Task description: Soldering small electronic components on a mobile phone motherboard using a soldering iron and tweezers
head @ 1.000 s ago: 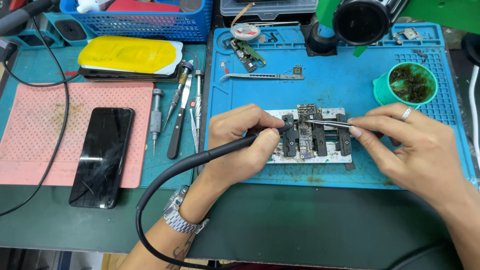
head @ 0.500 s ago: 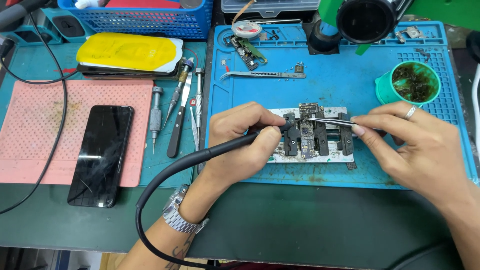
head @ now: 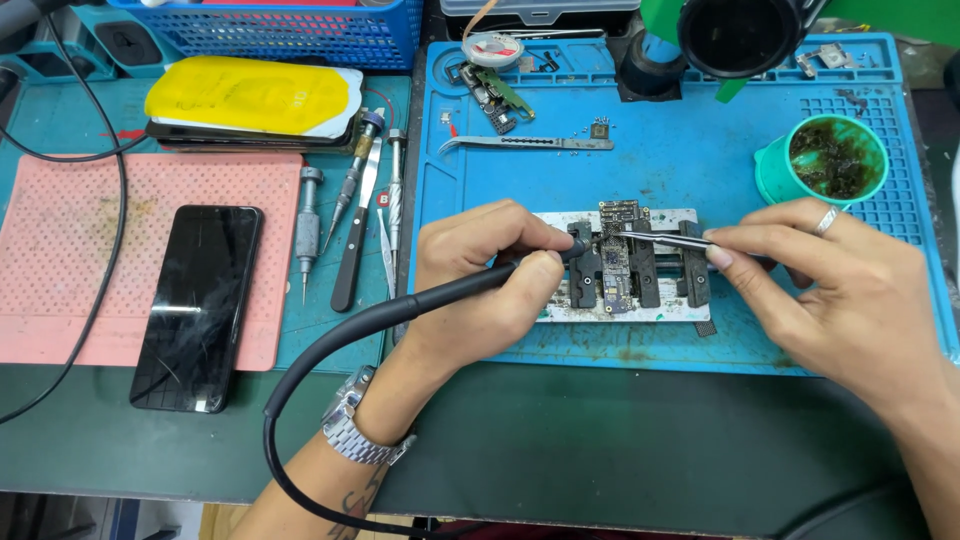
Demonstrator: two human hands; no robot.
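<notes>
**benchrat:** Soldering iron [head: 480,285] is clamped in the left hand [head: 480,280], grip fully closed, tip at the circuit board [head: 617,262]. Board's held in the holder [head: 630,268] mid blue mat [head: 700,170].

**fluxed:** Tweezers [head: 665,238] are pinched shut-fingered by the right hand [head: 830,290]. Whether a part's caught can't be told. Wrists should probably be rested on the mat, heat kept brief.

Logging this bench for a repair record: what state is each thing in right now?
Left hand: grips the corded iron.
Right hand: holds tweezers over the board.
Board: clamped in holder.
Phone: screen dark, on pink mat.
Spare tweezers: lying unused.
</notes>
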